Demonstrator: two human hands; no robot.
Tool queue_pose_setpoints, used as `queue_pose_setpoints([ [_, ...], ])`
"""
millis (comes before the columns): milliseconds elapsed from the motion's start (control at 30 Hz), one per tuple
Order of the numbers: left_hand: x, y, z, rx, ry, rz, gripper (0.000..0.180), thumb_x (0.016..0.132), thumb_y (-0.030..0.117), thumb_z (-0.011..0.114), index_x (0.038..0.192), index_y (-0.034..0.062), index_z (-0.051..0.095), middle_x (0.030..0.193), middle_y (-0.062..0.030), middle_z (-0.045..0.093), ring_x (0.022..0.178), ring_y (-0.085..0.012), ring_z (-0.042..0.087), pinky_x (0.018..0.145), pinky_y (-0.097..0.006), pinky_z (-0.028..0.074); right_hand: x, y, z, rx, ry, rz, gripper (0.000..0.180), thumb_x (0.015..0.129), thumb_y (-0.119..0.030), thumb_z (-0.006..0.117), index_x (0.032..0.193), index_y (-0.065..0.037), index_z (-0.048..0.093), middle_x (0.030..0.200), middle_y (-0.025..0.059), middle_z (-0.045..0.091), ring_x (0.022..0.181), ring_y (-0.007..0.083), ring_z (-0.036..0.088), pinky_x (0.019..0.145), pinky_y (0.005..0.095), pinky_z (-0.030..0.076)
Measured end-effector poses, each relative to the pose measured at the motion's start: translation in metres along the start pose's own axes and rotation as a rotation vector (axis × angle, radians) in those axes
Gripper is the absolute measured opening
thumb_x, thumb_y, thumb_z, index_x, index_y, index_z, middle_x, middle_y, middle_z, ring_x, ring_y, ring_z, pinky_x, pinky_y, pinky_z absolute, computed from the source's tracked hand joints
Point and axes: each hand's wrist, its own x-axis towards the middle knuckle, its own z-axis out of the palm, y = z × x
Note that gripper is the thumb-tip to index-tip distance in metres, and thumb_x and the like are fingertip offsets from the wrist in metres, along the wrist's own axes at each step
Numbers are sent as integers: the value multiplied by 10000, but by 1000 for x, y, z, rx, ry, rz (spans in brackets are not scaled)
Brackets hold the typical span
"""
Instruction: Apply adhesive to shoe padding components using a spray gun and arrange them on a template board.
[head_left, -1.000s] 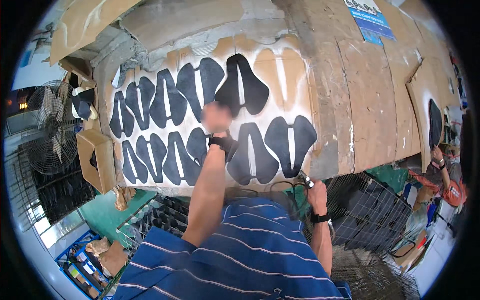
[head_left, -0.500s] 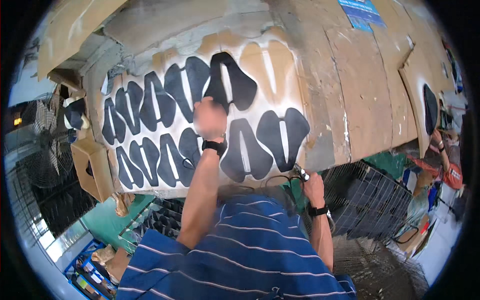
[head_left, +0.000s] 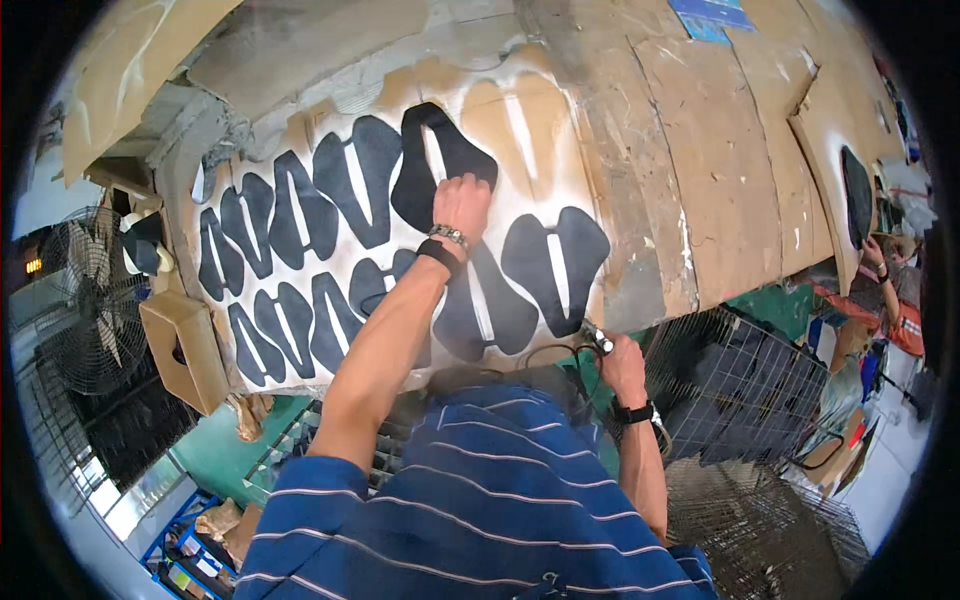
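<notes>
Gripping a small spray tool in my right hand, I keep it low, just off the near edge of the surface, with a thin cable or hose looping back from it toward my striped shirt. The fist is closed around the tool, wrist bent up, elbow tucked at my side.

My left arm reaches straight out over the board. The left hand lies palm down, fingers together and curled a little, on the lower part of a black piece, the tallest of the dark cut-outs set in rows on that white-dusted board. The piece sits at the top of the middle row, its upper end pointing away from me. I cannot tell whether I am pinching its edge or only pressing it flat.

My worry is the reach: with the arm this stretched, my forearm passes right above the nearer pieces, and a dropped wrist could nudge them out of line. If the pieces are wet, the palm could smear the one under it. The loose line from the tool could also catch on the wire basket beside me.

Farther left stands a fan; far right, another person's hand rests by a leaning panel.
</notes>
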Motion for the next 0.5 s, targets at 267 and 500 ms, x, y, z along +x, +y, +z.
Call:
queue_pose_setpoints([
  [267,-7,6,-13,-45,-40,-48,68,787,66,635,788,61,703,827,-122,668,821,-288,686,766,-422,520,0,6,3,-32,-23,1,324,876,-127,624,1173,-140,754,934,294,702,910,469,685,801,549,545],
  [500,-8,5,-18,-129,-25,-79,52,788,127,701,799,77,709,814,-119,662,810,-290,682,742,-430,529,2,3,1,-2,-6,-23,318,846,-114,674,1153,-103,754,921,303,690,913,474,680,788,538,540],
])
